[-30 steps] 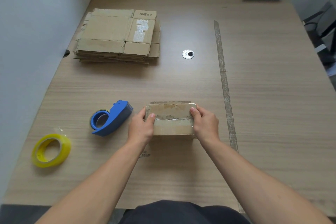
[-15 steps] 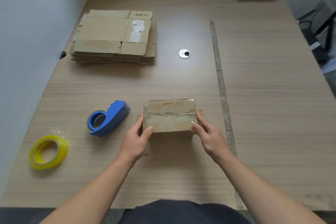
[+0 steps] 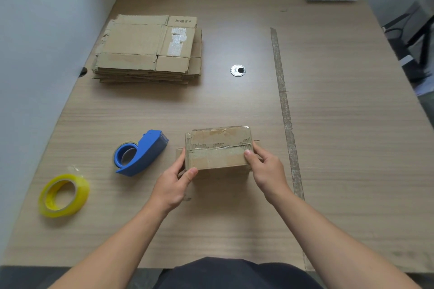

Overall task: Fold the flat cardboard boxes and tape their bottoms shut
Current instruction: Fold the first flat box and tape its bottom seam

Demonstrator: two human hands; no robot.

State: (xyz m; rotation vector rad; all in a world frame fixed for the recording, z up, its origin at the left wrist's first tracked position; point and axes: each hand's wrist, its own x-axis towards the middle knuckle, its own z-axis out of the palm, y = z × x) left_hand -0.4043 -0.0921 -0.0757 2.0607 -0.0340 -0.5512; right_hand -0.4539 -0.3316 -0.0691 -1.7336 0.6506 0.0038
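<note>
Both hands on the folded box (image 3: 218, 148), taped bottom facing up, mid-worktop (image 3: 352, 148) twd the near edge. L hand (image 3: 173, 183) curls round its left end, thumb on the near face. R hand (image 3: 265, 169) grips the right end, thumb up by the tape seam. Blue tape dispenser (image 3: 143, 152) just left of the box, yellow tape roll (image 3: 63, 195) further left. Stack of flat boxes (image 3: 145, 47) back left.
</note>
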